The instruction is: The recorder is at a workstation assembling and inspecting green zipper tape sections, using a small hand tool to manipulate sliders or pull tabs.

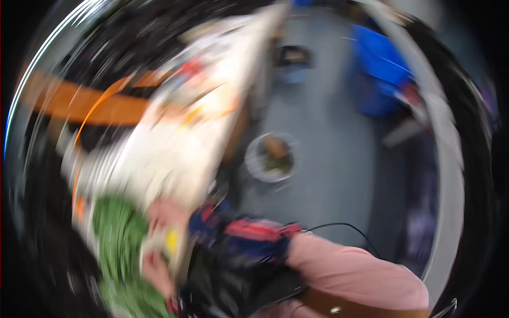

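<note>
Plainly, everything is heavily blurred, so finer edges are lost. At the near end of a long pale table point(172, 153), a green cloth point(121, 233) lies in soft folds along the left side of the two hands. The left hand point(158, 273) comes up from the lower edge, a dark and red band point(173, 306) at its wrist, and is just beside the cloth; whether it pinches anything, I cannot tell. The right hand point(165, 213) is farther up, by the table's edge, also next to the cloth, and the blur hides whether its grip is wide, narrow or closed on something. Between the hands shows a small yellow patch point(171, 241), too smeared to name. Dark blue and red fabric point(257, 233) stretches rightward from near the right hand and meets pink fabric point(355, 265). Farther up the table, a loose clutter point(191, 69) includes something red. On the grey floor point(331, 159) stands a round white tub point(250, 160) with brown and green contents point(275, 153); beyond it, toward the right, is a bright blue object point(379, 58).
</note>
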### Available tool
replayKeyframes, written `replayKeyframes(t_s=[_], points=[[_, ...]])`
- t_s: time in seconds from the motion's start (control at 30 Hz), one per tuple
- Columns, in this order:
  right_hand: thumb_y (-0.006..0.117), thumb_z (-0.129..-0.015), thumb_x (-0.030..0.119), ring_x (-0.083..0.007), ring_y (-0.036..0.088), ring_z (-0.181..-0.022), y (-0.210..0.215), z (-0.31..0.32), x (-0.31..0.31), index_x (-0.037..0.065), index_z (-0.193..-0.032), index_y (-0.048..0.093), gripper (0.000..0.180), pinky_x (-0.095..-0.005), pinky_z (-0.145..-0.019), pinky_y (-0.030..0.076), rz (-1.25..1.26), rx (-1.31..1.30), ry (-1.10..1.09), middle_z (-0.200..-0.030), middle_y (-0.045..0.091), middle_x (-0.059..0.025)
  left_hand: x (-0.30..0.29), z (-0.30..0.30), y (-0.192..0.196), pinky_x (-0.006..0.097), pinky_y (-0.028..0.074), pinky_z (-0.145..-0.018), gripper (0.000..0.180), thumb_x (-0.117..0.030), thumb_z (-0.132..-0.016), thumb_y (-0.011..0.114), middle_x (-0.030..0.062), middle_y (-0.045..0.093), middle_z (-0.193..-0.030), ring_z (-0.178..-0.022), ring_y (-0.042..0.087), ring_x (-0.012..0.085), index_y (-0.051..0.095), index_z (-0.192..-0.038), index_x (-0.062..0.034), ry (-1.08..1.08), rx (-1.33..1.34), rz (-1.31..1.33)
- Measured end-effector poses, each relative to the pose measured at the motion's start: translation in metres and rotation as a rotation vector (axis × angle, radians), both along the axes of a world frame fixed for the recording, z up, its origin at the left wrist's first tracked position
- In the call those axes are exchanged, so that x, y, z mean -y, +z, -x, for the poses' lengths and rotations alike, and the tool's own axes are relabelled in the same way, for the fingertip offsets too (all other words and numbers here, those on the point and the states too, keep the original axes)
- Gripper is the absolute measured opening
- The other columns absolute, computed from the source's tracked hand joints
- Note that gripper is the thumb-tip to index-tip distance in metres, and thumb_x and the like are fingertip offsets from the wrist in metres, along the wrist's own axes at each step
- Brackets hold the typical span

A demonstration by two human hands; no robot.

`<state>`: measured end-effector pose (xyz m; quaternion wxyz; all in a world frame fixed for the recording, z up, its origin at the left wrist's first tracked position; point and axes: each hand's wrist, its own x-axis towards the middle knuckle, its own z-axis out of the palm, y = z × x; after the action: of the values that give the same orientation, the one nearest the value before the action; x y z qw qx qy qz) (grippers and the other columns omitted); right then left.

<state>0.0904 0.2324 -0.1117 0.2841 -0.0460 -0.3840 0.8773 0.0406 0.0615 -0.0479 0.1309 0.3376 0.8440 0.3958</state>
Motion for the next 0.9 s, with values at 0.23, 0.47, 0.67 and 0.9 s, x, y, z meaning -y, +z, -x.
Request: replayKeyframes(t_s=[0.23, 0.47, 0.67, 0.9], points=[[0.049, -0.086, 0.02, -0.0142, 0.056, -0.054, 0.058, -0.026, 0.012, 0.004, -0.075, 0.051, 0.02, -0.028, -0.055, 0.048, -0.09, 0.195, -0.04, -0.059, 0.052, -0.0043, 0.018, -0.001, -0.002, 0.019, 0.044, -0.063, 0.014, -0.01, -0.085, 0.055, 0.0021, 0.058, -0.076, -0.068, 0.054, 0.0067, 0.056, -0.088, 0.0034, 0.133, 0.426, -0.349], [0.054, -0.084, 0.019, -0.0104, 0.052, -0.049, 0.054, -0.02, 0.04, 0.003, -0.073, 0.054, 0.02, -0.0243, -0.053, 0.046, -0.143, 0.237, -0.049, -0.059, 0.054, -0.004, 0.037, -0.006, -0.002, 0.019, 0.044, -0.065, 0.012, -0.01, -0.087, 0.052, 0.0035, 0.058, -0.079, -0.07, 0.054, 0.0067, 0.054, -0.085, 0.0023, 0.133, 0.447, -0.389], [0.055, -0.085, 0.018, -0.0066, 0.051, -0.049, 0.054, -0.024, 0.042, 0.003, -0.072, 0.056, 0.019, -0.0186, -0.048, 0.04, -0.366, 0.307, -0.161, -0.062, 0.055, -0.0021, 0.029, -0.013, -0.005, 0.02, 0.044, -0.064, 0.011, -0.009, -0.087, 0.052, 0.0032, 0.058, -0.078, -0.069, 0.055, 0.0074, 0.053, -0.085, 0.0026, 0.14, 0.325, -0.368], [0.058, -0.083, 0.014, -0.0044, 0.052, -0.048, 0.06, -0.031, 0.046, 0.003, -0.07, 0.056, 0.017, -0.0162, -0.042, 0.039, -0.454, 0.38, -0.013, -0.064, 0.057, -0.0014, 0.029, -0.017, -0.012, 0.029, 0.042, -0.05, 0.01, -0.01, -0.084, 0.056, 0.0091, 0.053, -0.061, -0.051, 0.052, 0.0198, 0.048, -0.081, -0.0032, 0.127, -0.003, -0.392]])
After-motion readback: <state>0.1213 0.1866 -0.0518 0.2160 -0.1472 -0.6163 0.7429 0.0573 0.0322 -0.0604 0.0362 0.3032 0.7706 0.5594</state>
